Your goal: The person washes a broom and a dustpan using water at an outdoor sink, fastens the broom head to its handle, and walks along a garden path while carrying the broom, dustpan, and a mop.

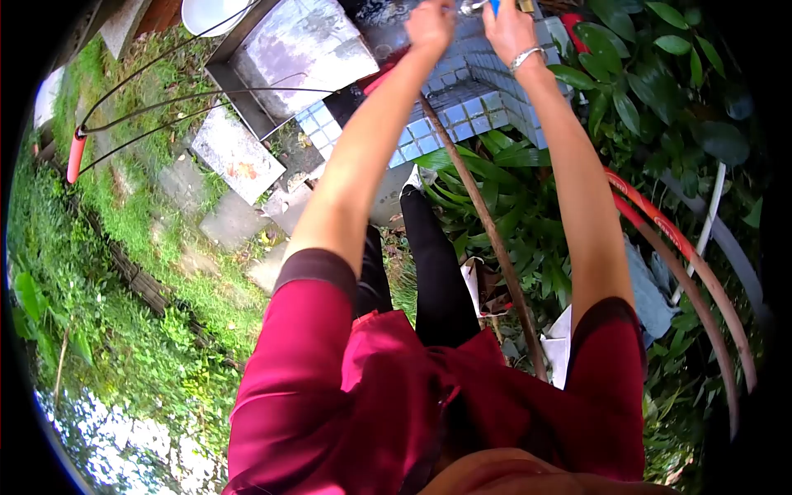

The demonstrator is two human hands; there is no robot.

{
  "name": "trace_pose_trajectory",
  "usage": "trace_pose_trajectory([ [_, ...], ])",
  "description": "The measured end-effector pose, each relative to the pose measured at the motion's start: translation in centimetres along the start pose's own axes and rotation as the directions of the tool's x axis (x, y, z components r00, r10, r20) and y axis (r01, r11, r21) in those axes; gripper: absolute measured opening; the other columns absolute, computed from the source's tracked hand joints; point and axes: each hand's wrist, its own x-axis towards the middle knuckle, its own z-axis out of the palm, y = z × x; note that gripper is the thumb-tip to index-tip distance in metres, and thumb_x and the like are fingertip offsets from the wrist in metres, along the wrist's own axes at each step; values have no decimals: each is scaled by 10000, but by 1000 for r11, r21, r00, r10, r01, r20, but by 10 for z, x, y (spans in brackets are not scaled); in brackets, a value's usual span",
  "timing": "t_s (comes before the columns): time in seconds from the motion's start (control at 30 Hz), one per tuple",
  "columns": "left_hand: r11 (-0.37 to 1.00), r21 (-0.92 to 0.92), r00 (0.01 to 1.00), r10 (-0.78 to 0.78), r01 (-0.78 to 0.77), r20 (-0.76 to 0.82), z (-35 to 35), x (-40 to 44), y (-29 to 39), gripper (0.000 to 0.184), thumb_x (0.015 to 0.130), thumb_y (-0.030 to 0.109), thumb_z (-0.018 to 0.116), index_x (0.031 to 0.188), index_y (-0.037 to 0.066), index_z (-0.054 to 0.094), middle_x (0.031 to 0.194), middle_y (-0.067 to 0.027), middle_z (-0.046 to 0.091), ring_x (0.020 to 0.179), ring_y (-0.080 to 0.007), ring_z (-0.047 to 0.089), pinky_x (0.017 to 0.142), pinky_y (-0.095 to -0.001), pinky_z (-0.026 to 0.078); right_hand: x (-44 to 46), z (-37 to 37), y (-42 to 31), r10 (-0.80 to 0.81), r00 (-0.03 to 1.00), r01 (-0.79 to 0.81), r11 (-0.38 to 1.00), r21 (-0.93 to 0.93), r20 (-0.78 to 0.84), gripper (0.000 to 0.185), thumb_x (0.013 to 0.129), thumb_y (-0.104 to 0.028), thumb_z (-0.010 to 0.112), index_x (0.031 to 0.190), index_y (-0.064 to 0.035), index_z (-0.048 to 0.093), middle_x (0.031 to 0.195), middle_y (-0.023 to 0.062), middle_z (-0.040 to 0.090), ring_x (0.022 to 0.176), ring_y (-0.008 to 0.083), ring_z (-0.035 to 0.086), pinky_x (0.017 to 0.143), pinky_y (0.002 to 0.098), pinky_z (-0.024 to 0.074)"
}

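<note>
Small silvery metal piece (pixel 471 7) and bright blue piece (pixel 495 6) at the right hand (pixel 510 31), cropped above.

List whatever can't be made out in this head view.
Left hand, head view: what it holds, if anything; blurred at the top edge.
Blue object at the right hand, head view: full shape; cut off by the top edge.
Red item, head view: what it is; left forearm covers part.
White basin, head view: far rim; cut off by the top edge.

Dark red shirt (pixel 363 421) with short sleeves (pixel 289 338), dark cuffs (pixel 318 268), black trousers (pixel 433 272), silvery bracelet (pixel 526 57) on the right hand's (pixel 507 30) wrist
</note>
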Motion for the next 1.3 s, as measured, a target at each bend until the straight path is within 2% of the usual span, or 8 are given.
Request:
trace_pose_trajectory([
  [0.27, 986, 140, 994, 85, -94, 66, 57, 20, -63, 281, 857, 298, 490, 845, 39, 600, 895, -246, 580, 853, -423, 552, 729, -468, 450, -1, -1, -10, 157, 986, -155, 987, -37, 48, 376, 860, -177, 494, 1204, -63, 392, 699, 263, 582, 657, 425, 589, 561, 497, 440],
  [0.43, 987, 135, 997, 79, -82, 25, -70, -12, -41, 253, 769, 295, 675, 681, 63, 625, 555, -23, 603, 526, -154, 593, 543, -300, 468, 3, -19, -24, 237, 962, -222, 968, -117, 137, 421, 855, -243, 510, 1230, -93, 393, 759, 246, 612, 709, 427, 597, 632, 512, 447],
  [0.67, 660, 591, 760, 639, -463, -118, -333, -93, 32, 372, 721, 77, 676, 1076, 44, 568, 1001, -98, 605, 958, -266, 552, 902, -406, 396, -154, -60, -26, 317, 939, -301, 946, -122, 137, 601, 868, -349, 495, 1362, -84, 279, 1048, 246, 537, 946, 408, 531, 766, 472, 452],
  [0.8, 493, 842, 766, 622, -220, -164, -432, -85, 17, 392, 874, 336, 549, 1138, 47, 534, 1151, -140, 531, 1102, -279, 471, 955, -424, 346, -292, -36, -49, 576, 380, -503, 785, -361, 724, 859, 796, -371, 585, 1429, -135, 54, 1208, 280, 439, 1038, 441, 511, 849, 502, 439],
  [0.97, 212, 977, 710, 692, -23, -133, -503, -100, 40, 594, 849, 599, 438, 1180, 115, 532, 1194, -126, 525, 1161, -267, 440, 974, -460, 306, -336, 4, -60, 665, 396, -544, 726, -422, 634, 612, 782, -160, 572, 1300, -170, 245, 934, 257, 601, 894, 432, 583, 773, 515, 470],
  [1.17, 904, 404, 990, 139, -136, 22, -514, -110, -8, 603, 840, 579, 501, 1148, 61, 526, 899, -91, 655, 808, -165, 585, 721, -305, 449, -350, 23, -63, 517, 681, -577, 815, -54, 518, 503, 795, -117, 555, 1262, -98, 369, 906, 267, 593, 850, 445, 575, 732, 468, 475],
  [1.2, 913, 254, 942, 336, -321, -21, -505, -112, -4, 488, 857, 489, 547, 1072, 51, 559, 758, -26, 642, 684, -95, 519, 631, -249, 412, -353, 26, -67, 470, 736, -552, 833, 30, 487, 520, 794, -117, 560, 1276, -90, 367, 888, 268, 594, 837, 443, 575, 729, 456, 477],
  [1.3, 979, 62, 971, 180, -192, 154, -510, -127, -2, 377, 855, 416, 585, 818, 41, 612, 609, 47, 476, 561, -77, 395, 509, -235, 301, -326, 22, -104, 571, 502, -857, 431, 283, 650, 467, 846, -75, 510, 1289, -121, 369, 613, 54, 506, 405, 140, 469, 371, 303, 396],
])
